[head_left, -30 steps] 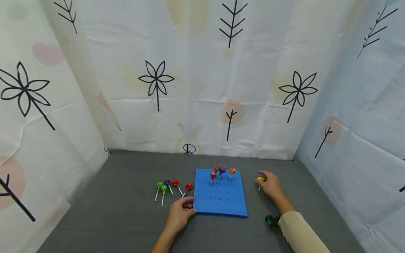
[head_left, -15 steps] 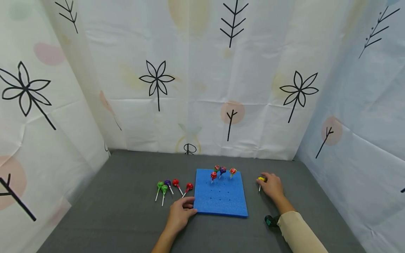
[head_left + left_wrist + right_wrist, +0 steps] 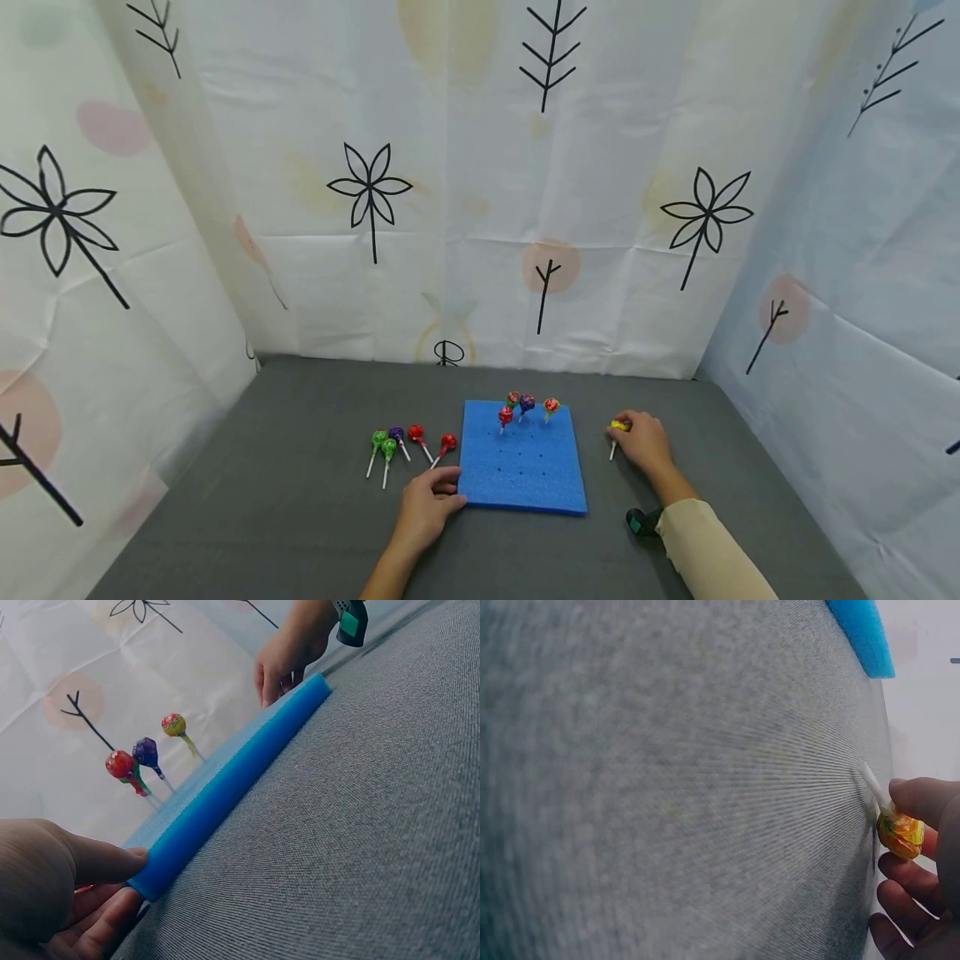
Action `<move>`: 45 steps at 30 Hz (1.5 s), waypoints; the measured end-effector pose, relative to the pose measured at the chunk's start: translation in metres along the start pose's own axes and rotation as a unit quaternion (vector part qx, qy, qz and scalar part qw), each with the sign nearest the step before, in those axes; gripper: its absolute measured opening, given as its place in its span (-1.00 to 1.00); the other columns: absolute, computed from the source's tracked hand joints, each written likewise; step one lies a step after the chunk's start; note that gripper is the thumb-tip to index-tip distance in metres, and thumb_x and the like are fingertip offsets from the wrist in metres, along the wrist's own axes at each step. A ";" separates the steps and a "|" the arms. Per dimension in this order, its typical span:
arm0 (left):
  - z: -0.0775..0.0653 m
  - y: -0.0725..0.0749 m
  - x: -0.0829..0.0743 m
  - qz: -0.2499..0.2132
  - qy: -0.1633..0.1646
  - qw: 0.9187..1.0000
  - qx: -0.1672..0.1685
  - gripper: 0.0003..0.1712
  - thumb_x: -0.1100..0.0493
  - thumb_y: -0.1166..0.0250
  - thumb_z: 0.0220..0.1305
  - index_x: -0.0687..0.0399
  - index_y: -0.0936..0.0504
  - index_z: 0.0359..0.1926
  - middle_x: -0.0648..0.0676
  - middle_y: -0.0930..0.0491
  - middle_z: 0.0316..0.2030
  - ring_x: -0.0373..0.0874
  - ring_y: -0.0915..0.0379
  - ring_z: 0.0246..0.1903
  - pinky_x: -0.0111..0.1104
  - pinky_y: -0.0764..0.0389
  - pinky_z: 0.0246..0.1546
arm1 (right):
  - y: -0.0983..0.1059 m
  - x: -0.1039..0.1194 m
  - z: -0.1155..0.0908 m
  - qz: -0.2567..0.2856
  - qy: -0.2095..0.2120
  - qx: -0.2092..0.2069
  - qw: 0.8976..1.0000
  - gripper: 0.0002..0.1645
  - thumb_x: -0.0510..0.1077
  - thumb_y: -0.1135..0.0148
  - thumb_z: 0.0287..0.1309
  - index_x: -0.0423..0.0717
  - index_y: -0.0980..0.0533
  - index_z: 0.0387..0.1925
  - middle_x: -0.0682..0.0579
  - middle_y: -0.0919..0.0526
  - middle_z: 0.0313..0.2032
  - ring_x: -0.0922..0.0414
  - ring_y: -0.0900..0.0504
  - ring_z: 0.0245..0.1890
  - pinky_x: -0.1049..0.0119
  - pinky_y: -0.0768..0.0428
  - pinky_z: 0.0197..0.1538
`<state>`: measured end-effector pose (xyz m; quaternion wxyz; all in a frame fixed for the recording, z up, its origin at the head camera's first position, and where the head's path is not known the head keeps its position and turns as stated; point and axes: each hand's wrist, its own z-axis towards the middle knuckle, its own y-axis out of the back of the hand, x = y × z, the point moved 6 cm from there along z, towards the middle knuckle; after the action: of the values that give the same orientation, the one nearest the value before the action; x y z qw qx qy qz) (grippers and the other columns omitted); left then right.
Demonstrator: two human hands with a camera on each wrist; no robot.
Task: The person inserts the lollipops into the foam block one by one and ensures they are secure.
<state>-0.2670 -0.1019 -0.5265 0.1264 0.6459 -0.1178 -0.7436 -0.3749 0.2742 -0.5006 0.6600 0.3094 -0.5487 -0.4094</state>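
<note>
Holds in the right hand (image 3: 643, 442) a yellow lollipop (image 3: 619, 425), pinched by the head between thumb and fingertips, with the lower fingers loosely bent. Compared with half a second ago, nearly the same place for this hand, but now a more slanted stick, with more of its white length in sight below the fingers. Keeps the lollipop well apart from the blue board (image 3: 525, 492), to the right of it, low over the grey table (image 3: 300, 500); contact of the stick's end with the cloth impossible to tell.

Has a round head in creased, shiny wrapper, yellow and orange with a little green. Any print there too small to read.

Behind the right hand, a dark wristband (image 3: 642, 522) with green patch, then a beige sleeve (image 3: 708, 550). To the left of this hand, the blue board, lying flat, with small holes in rows. Grips the board with the left hand (image 3: 424, 505) at its left edge, near the closest corner, in the same posture as before.

Beyond the left hand, at the far part of the board, four standing lollipops (image 3: 527, 402) in red, purple and mixed colours. Left of and ahead of the left hand, five lying lollipops (image 3: 388, 447): two green, one purple, two red. Farthest from both hands, a pale curtain (image 3: 480, 167) with black-line flowers.
</note>
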 end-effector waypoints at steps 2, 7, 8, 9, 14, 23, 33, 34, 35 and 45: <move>0.000 0.001 -0.001 -0.003 -0.002 1.000 -0.003 -0.54 0.43 -0.48 -0.07 0.32 -0.66 -0.05 0.13 -0.67 -0.27 -0.05 -0.60 -0.27 -0.37 -0.60 -0.31 | 0.001 0.001 0.000 0.006 -0.002 0.003 1.000 -0.63 -0.11 -0.36 0.12 -0.32 -0.59 -0.13 -0.22 -0.60 -0.24 -0.17 -0.50 -0.21 -0.09 -0.44 -0.12; 0.000 0.001 -0.002 -0.006 -0.002 1.000 -0.003 -0.54 0.43 -0.48 -0.07 0.32 -0.65 -0.05 0.15 -0.67 -0.26 -0.03 -0.60 -0.26 -0.38 -0.60 -0.30 | 0.005 0.005 -0.003 0.021 -0.003 0.007 1.000 -0.62 -0.12 -0.36 0.12 -0.32 -0.58 -0.11 -0.20 -0.59 -0.24 -0.14 -0.51 -0.21 -0.08 -0.45 -0.13; -0.001 0.001 -0.002 -0.008 -0.003 1.000 -0.002 -0.54 0.43 -0.48 -0.07 0.33 -0.65 -0.04 0.15 -0.67 -0.26 -0.03 -0.60 -0.26 -0.38 -0.60 -0.31 | 0.006 0.007 -0.003 0.024 0.000 0.006 1.000 -0.62 -0.13 -0.37 0.12 -0.32 -0.57 -0.11 -0.20 -0.59 -0.24 -0.14 -0.51 -0.22 -0.08 -0.45 -0.13; -0.001 0.001 -0.003 -0.008 -0.002 1.000 -0.002 -0.54 0.43 -0.48 -0.06 0.33 -0.65 -0.04 0.15 -0.67 -0.26 -0.03 -0.60 -0.26 -0.38 -0.59 -0.31 | 0.007 0.009 -0.004 0.028 0.003 0.004 1.000 -0.62 -0.13 -0.37 0.11 -0.32 -0.57 -0.10 -0.19 -0.59 -0.24 -0.13 -0.51 -0.22 -0.08 -0.46 -0.13; -0.001 0.001 -0.003 -0.006 0.002 1.000 0.000 -0.54 0.43 -0.48 -0.07 0.33 -0.65 -0.04 0.15 -0.67 -0.26 -0.03 -0.60 -0.26 -0.36 -0.60 -0.31 | 0.011 0.017 -0.006 0.051 0.026 -0.008 0.998 -0.63 -0.19 -0.40 0.08 -0.30 -0.59 -0.09 -0.16 -0.59 -0.25 -0.10 -0.55 -0.23 -0.07 -0.48 -0.13; -0.001 0.001 -0.001 0.003 -0.005 1.000 -0.004 -0.54 0.43 -0.48 -0.07 0.32 -0.65 -0.04 0.15 -0.67 -0.27 -0.03 -0.61 -0.27 -0.37 -0.60 -0.31 | 0.013 0.037 -0.009 0.104 0.044 -0.020 0.993 -0.64 -0.22 -0.41 0.07 -0.24 -0.59 -0.07 -0.11 -0.56 -0.25 -0.04 -0.54 -0.26 0.04 -0.53 -0.20; 0.000 0.000 0.001 0.011 0.000 1.000 -0.002 -0.55 0.42 -0.48 -0.05 0.29 -0.66 -0.04 0.12 -0.66 -0.26 -0.06 -0.60 -0.27 -0.36 -0.61 -0.31 | 0.016 0.055 -0.017 0.175 0.058 -0.022 0.983 -0.63 -0.33 -0.39 0.08 -0.26 -0.56 -0.04 -0.13 -0.55 -0.19 -0.05 -0.59 -0.18 0.07 -0.60 -0.11; 0.000 0.001 0.000 0.012 -0.003 1.000 -0.002 -0.55 0.42 -0.48 -0.05 0.30 -0.66 -0.04 0.12 -0.67 -0.26 -0.06 -0.60 -0.27 -0.35 -0.61 -0.31 | 0.017 0.056 -0.018 0.179 0.060 -0.027 0.982 -0.63 -0.33 -0.40 0.07 -0.26 -0.56 -0.05 -0.13 -0.55 -0.19 -0.05 -0.60 -0.18 0.07 -0.61 -0.10; 0.000 0.001 0.001 0.013 -0.003 1.000 -0.002 -0.55 0.42 -0.47 -0.05 0.30 -0.66 -0.04 0.12 -0.67 -0.26 -0.06 -0.60 -0.27 -0.35 -0.61 -0.30 | 0.017 0.058 -0.018 0.185 0.063 -0.030 0.980 -0.63 -0.34 -0.40 0.07 -0.26 -0.56 -0.05 -0.13 -0.54 -0.19 -0.06 -0.60 -0.17 0.07 -0.61 -0.10; -0.001 0.001 -0.003 0.004 -0.008 1.000 -0.003 -0.54 0.42 -0.48 -0.06 0.33 -0.65 -0.04 0.14 -0.67 -0.27 -0.04 -0.60 -0.27 -0.36 -0.61 -0.30 | 0.021 0.076 -0.024 0.239 0.090 -0.056 0.965 -0.65 -0.40 -0.40 0.03 -0.31 -0.58 -0.09 -0.17 -0.54 -0.17 -0.13 -0.64 -0.14 0.16 -0.64 -0.13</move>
<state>-0.2652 -0.1018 -0.5233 0.1300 0.6392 -0.1193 -0.7485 -0.3428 0.2163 -0.4516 0.8014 0.1677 -0.5214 -0.2404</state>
